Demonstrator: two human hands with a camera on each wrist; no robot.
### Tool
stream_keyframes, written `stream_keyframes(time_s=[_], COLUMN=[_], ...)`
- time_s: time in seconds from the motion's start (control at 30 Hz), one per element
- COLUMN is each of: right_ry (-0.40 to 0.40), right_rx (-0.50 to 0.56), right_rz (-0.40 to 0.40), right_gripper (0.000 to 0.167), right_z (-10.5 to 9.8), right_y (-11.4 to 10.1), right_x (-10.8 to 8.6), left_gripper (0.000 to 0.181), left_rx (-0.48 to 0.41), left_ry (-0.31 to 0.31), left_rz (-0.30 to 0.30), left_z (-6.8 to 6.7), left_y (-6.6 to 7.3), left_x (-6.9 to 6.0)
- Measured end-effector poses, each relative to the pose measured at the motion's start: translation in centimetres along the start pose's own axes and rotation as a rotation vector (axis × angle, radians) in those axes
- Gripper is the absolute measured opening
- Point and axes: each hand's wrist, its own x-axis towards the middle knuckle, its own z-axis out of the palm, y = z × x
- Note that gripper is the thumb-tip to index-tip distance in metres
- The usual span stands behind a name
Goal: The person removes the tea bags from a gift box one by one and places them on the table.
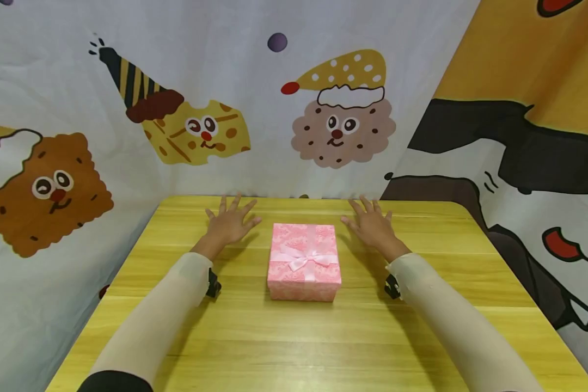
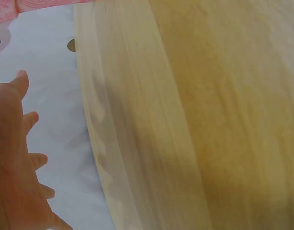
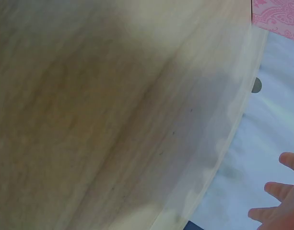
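Note:
A pink gift box with a patterned lid and a pale ribbon bow stands on the wooden table, its lid on. To its left, my left hand is held with the fingers spread, touching nothing that I can see. My right hand has its fingers spread on the box's other side, apart from it. In the left wrist view, part of the pink box shows at the top left, above the left hand. The right wrist view has a corner of the box and the right hand's fingertips.
The light wooden table runs back to a white cloth printed with cartoon biscuits and cheese. The cloth also hangs at the left side, and a yellow and black print lies at the right. Black wrist cameras sit under both sleeves.

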Motion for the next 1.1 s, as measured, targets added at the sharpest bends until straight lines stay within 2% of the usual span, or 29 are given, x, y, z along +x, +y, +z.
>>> stream_keyframes(time_s=[0.17, 0.3, 0.57, 0.9, 1.1], right_ry=[-0.011, -0.008, 0.004, 0.02, 0.033], right_rx=[0.007, 0.012, 0.026, 0.012, 0.003], right_rz=[-0.009, -0.02, -0.053, -0.073, -0.091], right_gripper=[0.074, 0.075, 0.072, 0.073, 0.075], right_z=[0.0, -0.1, -0.5, -0.8, -0.9], right_y=[-0.2, -0.4, -1.3, -2.0, -2.2], right_x=[-0.1, -0.3, -0.8, -1.4, -1.6], left_gripper=[0.088, 0.089, 0.087, 0.074, 0.073], left_rx=[-0.004, -0.004, -0.009, -0.008, -0.014], left_ry=[-0.005, 0.002, 0.002, 0.024, 0.021], left_rz=[0.002, 0.013, 0.013, 0.037, 0.043], left_z=[-0.3, -0.5, -0.5, -1.0, -1.2], left_y=[0.1, 0.2, 0.1, 0.9, 1.2], left_x=[-0.1, -0.3, -0.3, -1.4, -1.7])
